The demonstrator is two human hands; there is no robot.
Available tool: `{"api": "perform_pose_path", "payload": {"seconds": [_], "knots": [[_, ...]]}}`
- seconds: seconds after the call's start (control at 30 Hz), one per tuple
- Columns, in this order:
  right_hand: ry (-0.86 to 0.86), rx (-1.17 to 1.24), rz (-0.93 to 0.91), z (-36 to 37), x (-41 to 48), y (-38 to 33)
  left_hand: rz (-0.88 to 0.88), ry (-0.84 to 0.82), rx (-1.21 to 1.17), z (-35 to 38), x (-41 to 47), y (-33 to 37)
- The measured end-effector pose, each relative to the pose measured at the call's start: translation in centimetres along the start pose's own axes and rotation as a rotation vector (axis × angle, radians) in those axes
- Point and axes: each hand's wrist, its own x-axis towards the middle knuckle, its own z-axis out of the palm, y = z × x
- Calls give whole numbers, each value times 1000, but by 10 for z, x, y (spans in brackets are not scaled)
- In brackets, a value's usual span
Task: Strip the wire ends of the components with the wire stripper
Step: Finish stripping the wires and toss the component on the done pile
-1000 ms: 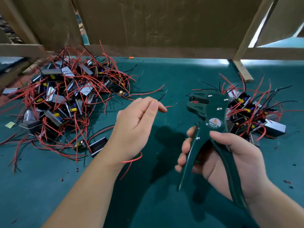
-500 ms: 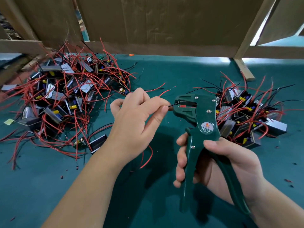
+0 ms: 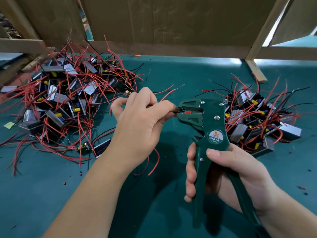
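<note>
**Wire end presented to the tool.** The left hand (image 3: 137, 122) pinches a thin black wire (image 3: 176, 110) between the thumb and curled fingers (image 3: 164, 107). The grip sits close to the tip, so the short free end is stiff enough to enter the mouth of the wire stripper (image 3: 214, 133). The tip lies in that mouth; whether the jaws already bite on it cannot be told. The right hand (image 3: 229, 174) holds the stripper upright above the counter (image 3: 171, 71), its fingers (image 3: 190, 169) wrapped round the near handle and the thumb laid across the front. The handles appear not yet squeezed home. Red wires (image 3: 158, 159) trail from beneath the left hand, and the component they belong to is hidden by the palm. No bin or tray is in view. Components lie loose on the counter in two heaps, a large pile (image 3: 68, 100) at left and a smaller pile (image 3: 257, 117) at right. These are probably unstripped stock and finished work, though which is which cannot be told. Cardboard panels (image 3: 171, 23) back the counter.
</note>
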Motion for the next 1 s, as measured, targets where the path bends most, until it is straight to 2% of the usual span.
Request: {"api": "perform_pose_path", "payload": {"seconds": [0.03, 0.07, 0.13, 0.5, 0.7, 0.83, 1.0], "knots": [[60, -48, -61, -4, 0, 1, 0, 0, 2, 0, 0, 0], [78, -60, -41, -12, -4, -1, 0, 0, 5, 0, 0, 0], [31, -96, -54, -10, -2, 7, -3, 0, 4, 0, -1, -1], [34, -96, -7, -13, -2, 2, 11, 32, -38, 2, -2, -3], [88, -106, -45, -11, -2, 4, -2, -4, -71, 3, -2, -3], [225, -136, -59, -6, -2, 7, -87, -126, -133, 9, -6, -6], [568, -171, -113, -8, 6, 2, -161, -304, -94, 14, -7, -14]]}}
